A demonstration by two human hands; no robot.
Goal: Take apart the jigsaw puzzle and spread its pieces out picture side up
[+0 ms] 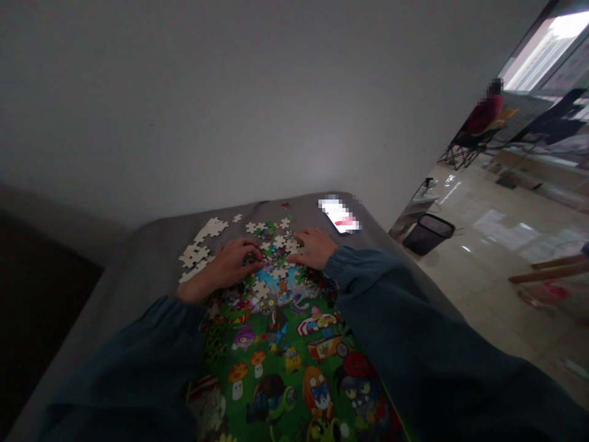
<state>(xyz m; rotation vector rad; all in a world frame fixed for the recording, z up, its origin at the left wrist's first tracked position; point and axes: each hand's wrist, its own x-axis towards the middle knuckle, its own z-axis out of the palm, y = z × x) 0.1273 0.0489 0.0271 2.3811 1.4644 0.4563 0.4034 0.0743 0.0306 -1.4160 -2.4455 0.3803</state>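
Two hands down flat on the jigsaw puzzle at the table's far end: left hand curled over loose pieces, grip hidden, right hand spread, pressing, holding nothing; lit phone beyond, its writing blurred.

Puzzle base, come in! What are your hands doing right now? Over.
Left hand and right hand both flat on loose puzzle pieces. Finished puzzle part nearer. Phone beside right hand, not blocking. Over.
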